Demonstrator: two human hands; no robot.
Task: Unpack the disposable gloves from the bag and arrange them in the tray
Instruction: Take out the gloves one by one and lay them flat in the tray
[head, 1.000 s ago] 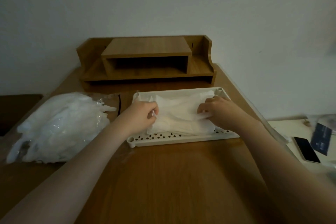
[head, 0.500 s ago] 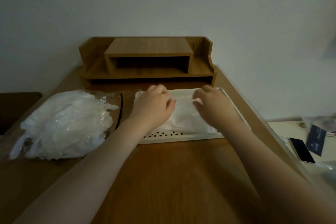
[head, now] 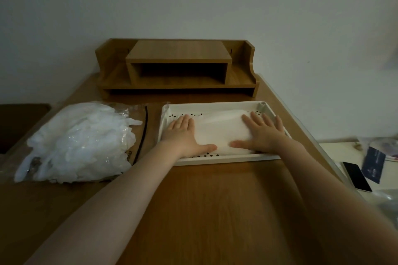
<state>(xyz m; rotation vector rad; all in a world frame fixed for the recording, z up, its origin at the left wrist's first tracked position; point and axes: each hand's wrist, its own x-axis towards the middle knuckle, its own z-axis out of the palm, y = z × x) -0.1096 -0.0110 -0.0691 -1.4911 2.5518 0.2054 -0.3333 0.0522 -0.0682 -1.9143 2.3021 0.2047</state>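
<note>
A tray (head: pixel 217 159) is set on the desk (head: pixel 206 211), and a stack of gloves (head: pixel 221 133) is laid in it. The left hand (head: pixel 183 135) is pressed flat on the stack's left end, the right hand (head: pixel 263 134) on its right end. To the left of the left hand, a bag (head: pixel 75 142) of gloves is laid on the desk. Beyond both hands, a shelf (head: pixel 176 69) is stood against the wall. To the right of the right hand, off the desk, a phone (head: pixel 356 175) is laid on a lower surface.
</note>
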